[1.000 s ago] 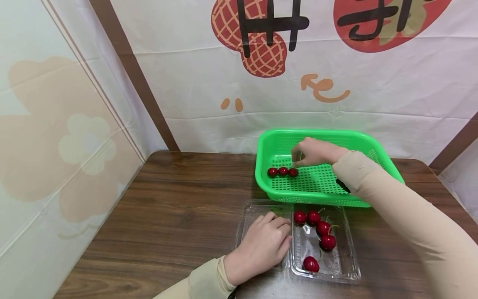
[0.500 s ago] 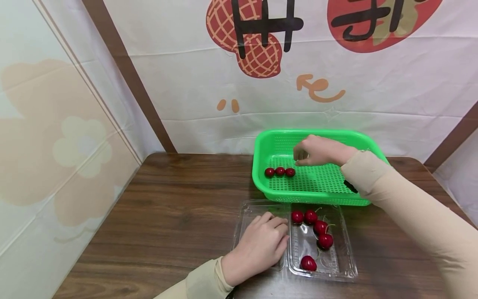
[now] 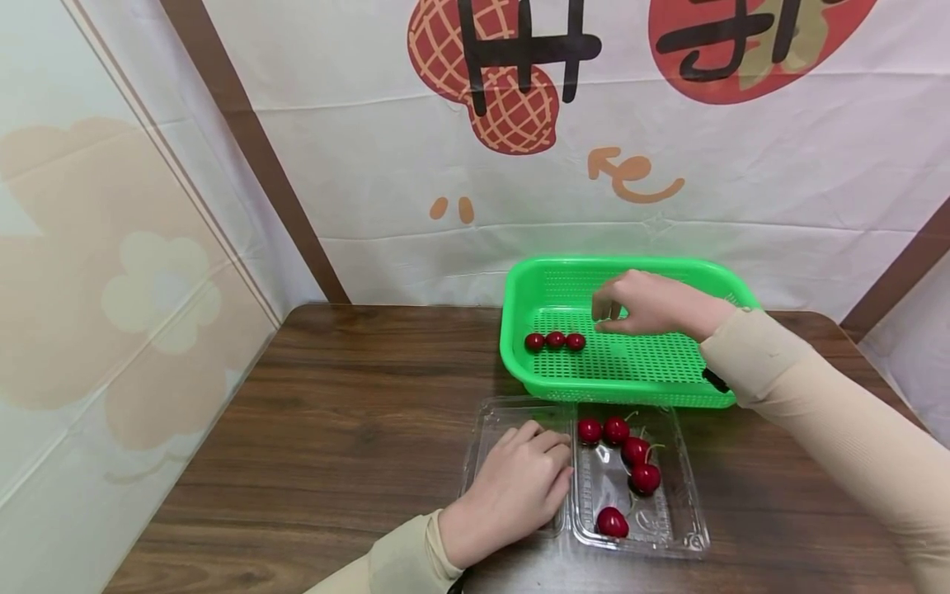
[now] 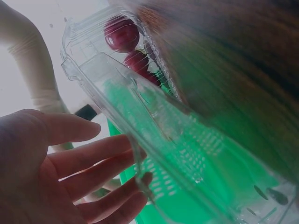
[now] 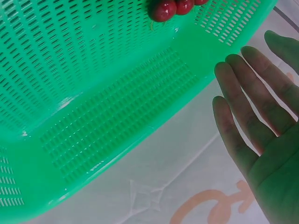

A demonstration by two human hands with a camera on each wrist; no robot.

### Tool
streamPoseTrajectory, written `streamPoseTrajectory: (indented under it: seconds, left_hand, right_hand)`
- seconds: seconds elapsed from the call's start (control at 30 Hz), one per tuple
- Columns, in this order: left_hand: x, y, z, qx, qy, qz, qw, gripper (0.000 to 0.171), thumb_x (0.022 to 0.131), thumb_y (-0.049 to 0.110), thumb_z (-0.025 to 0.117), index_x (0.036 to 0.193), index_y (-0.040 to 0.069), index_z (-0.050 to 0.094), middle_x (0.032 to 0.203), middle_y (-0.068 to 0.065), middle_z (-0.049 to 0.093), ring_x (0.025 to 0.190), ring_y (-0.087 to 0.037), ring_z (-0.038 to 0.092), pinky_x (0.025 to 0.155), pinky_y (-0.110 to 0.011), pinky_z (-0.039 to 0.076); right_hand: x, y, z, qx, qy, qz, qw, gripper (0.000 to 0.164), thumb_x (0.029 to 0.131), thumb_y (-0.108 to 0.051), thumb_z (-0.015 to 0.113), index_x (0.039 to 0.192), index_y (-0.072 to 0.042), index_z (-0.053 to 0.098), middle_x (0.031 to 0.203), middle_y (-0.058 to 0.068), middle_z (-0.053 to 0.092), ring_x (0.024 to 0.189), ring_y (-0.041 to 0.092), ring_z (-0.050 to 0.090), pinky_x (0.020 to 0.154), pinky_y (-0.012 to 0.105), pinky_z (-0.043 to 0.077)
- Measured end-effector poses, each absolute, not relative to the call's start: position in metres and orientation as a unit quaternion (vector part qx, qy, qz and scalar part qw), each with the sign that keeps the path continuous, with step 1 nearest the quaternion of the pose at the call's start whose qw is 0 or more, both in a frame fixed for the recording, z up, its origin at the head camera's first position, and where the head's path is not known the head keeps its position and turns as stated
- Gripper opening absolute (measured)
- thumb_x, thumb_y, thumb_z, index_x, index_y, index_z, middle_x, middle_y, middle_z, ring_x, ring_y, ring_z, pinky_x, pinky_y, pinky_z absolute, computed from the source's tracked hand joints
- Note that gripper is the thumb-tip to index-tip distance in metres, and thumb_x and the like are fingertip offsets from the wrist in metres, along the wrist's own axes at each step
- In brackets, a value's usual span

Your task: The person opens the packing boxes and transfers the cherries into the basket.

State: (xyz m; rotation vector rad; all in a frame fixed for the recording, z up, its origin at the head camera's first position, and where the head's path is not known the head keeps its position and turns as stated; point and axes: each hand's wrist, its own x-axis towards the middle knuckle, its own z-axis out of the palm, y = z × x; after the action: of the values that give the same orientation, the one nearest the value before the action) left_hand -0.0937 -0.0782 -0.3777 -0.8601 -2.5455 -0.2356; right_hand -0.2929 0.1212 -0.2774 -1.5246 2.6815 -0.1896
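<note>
While the right hand (image 3: 641, 305) hovers over the green plastic basket (image 3: 623, 386), its fingers hang loose and grip nothing, and three dark red cherries (image 3: 556, 340) sit in a neat row near its fingertips, over on the left part of the slotted floor. Down in front, five more cherries (image 3: 635, 451), round and glossy, lie in the right half of a clear plastic clamshell (image 3: 660, 528): two side by side at the far end, a touching pair just nearer, one apart by the near rim. Thin green stems (image 3: 655, 448) show on some. Across on the left half, the left hand (image 3: 515, 487) rests with relaxed fingers, touching the transparent plastic, clutching nothing. Below runs a dark, wood-grained table (image 3: 356, 412); behind hangs a creased, printed cloth (image 3: 371, 165).
</note>
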Motion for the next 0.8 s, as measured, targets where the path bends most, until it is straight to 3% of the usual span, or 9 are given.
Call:
streamPoseTrajectory:
  seconds: [0.5,0.8]
  left_hand:
    - [-0.094,-0.077,-0.377,-0.311,-0.92,-0.087,0.223,0.015,0.083,0.024,0.057,0.083,0.016,0.069,0.097,0.004,0.068,0.088,-0.014,0.054,0.071,-0.028,0.047]
    - [-0.094,-0.077,-0.377,-0.312,-0.92,-0.087,0.221,0.015,0.084,0.024,0.057,0.083,0.015,0.069,0.098,0.004,0.068,0.089,-0.014,0.054,0.071,-0.028,0.046]
  right_hand:
    - [-0.272,0.136,-0.275,-0.504,0.861,-0.066,-0.02,0.012,0.081,-0.029,0.067,0.088,-0.02,0.068,0.086,-0.009,0.065,0.077,0.007,0.059,0.068,0.032,0.052]
    - [-0.26,0.144,-0.274,-0.5,0.863,-0.07,-0.027,0.013,0.08,-0.028,0.068,0.091,-0.02,0.068,0.089,-0.005,0.067,0.079,0.01,0.061,0.07,0.034,0.053]
